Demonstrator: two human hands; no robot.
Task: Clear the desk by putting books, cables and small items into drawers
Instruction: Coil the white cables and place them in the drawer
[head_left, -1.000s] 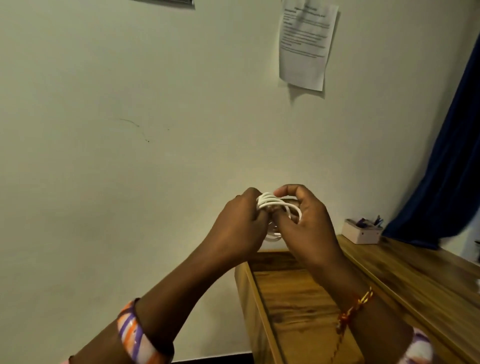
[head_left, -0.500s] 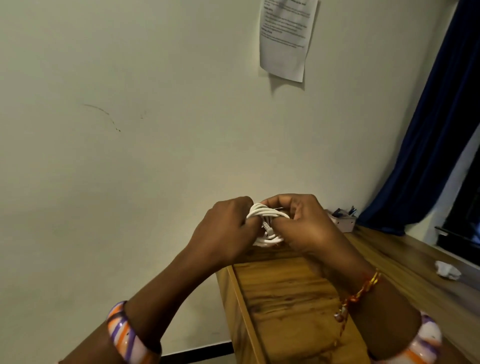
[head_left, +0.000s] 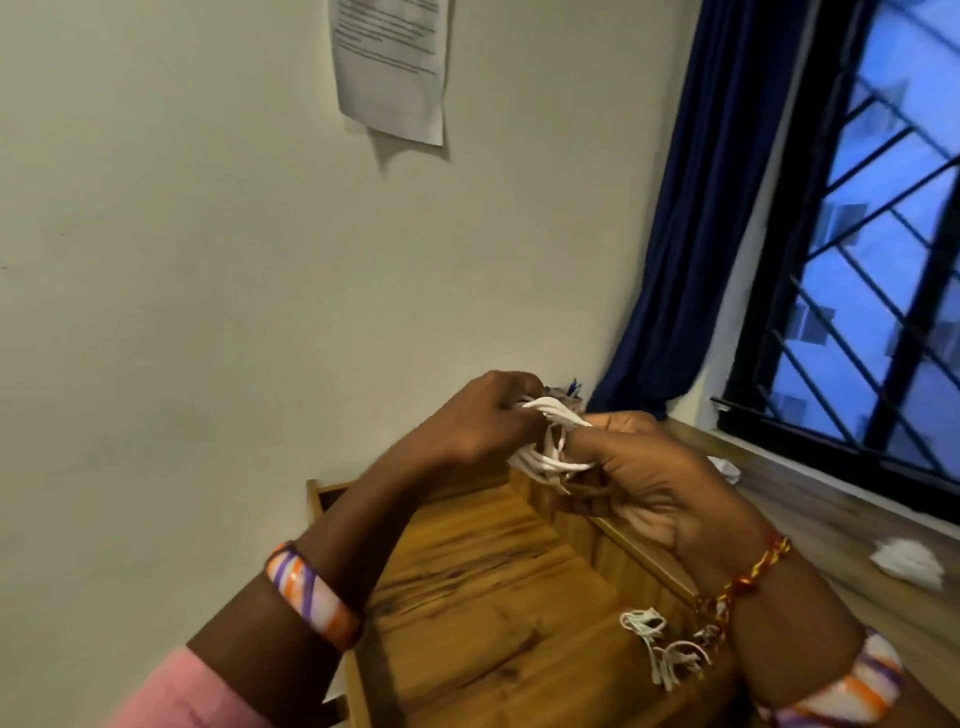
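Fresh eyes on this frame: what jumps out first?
Mid-frame, the left hand and right hand both grip a coiled white cable, held above an open wooden drawer. A smaller white cable bundle already lies in that drawer near the right wrist. At right, a dark barred window glows blue behind a navy curtain.

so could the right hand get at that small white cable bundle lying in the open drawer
Probably yes, once freed: the right hand is busy gripping the coiled white cable with the left hand, but the small cable bundle lies uncovered just below its wrist.
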